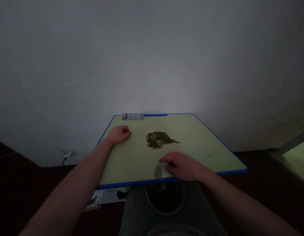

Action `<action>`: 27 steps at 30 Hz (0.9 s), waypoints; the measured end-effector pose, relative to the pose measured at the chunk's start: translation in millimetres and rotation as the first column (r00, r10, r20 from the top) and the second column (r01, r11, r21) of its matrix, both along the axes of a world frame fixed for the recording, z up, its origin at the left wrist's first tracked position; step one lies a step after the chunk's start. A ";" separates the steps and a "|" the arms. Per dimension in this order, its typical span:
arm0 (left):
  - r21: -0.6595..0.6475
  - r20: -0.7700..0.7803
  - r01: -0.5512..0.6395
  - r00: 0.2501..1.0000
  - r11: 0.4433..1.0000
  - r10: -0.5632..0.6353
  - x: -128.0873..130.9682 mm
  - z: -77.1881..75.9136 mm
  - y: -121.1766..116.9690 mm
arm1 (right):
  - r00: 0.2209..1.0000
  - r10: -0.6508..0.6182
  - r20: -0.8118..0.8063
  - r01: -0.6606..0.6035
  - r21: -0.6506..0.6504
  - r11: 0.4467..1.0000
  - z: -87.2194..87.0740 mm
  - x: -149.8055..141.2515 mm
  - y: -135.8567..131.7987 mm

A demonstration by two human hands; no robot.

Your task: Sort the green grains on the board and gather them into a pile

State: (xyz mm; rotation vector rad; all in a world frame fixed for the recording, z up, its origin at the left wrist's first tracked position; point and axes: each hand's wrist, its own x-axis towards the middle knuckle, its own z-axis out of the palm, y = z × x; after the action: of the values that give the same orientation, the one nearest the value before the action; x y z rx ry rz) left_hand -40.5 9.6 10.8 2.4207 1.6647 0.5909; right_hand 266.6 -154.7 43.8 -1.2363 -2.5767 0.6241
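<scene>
- Left hand (pixel 119 135) rests on the far left part of the desk (pixel 142 182), which has a pale green top and a blue edge
- Left fingers (pixel 126 130) curled in, mostly closed, touching the desktop, holding nothing visible
- Right hand (pixel 182 165) sits near the near edge of the desk, right of centre
- Right fingers (pixel 167 158) curled over a clear cup (pixel 160 171), gripping it; cup partly hidden by the hand, contents can't tell
- Pile of green seeds (pixel 160 139) lies in 1 loose heap mid-desk, toward the far side, between the 2 hands, touching neither
- Clear cup is near the heap, on its near side; left hand is just left of the heap
- 1 small dark speck (pixel 210 156) on the desk, right side
- Blurred patch (pixel 132 116) at the far edge of the desk
- Black round tub (pixel 165 199) with a white rim below the near edge, over grey trousers (pixel 139 209)
- White wall (pixel 152 59) behind the desk, cable (pixel 67 156) low on the left
</scene>
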 end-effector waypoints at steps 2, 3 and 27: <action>-0.003 0.005 0.000 1.000 1.000 0.000 0.1 0.0 0.0 | 1.000 -0.012 -0.014 0.012 -0.005 1.000 -1.2 1.8 -0.4; -0.004 0.006 0.000 1.000 1.000 0.000 0.1 0.0 0.0 | 1.000 -0.018 -0.021 0.017 -0.009 1.000 -2.0 2.8 -0.7; -0.001 -0.003 -0.006 1.000 1.000 0.006 0.3 -0.2 0.6 | 0.964 -0.150 -0.220 0.153 -0.005 0.988 -9.7 25.0 -26.1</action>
State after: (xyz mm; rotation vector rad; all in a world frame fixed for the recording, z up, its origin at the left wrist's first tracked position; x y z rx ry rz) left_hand -40.2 10.2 10.6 2.4187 1.6735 0.5874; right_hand 291.5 -180.8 34.2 -1.2681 -2.2782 0.6709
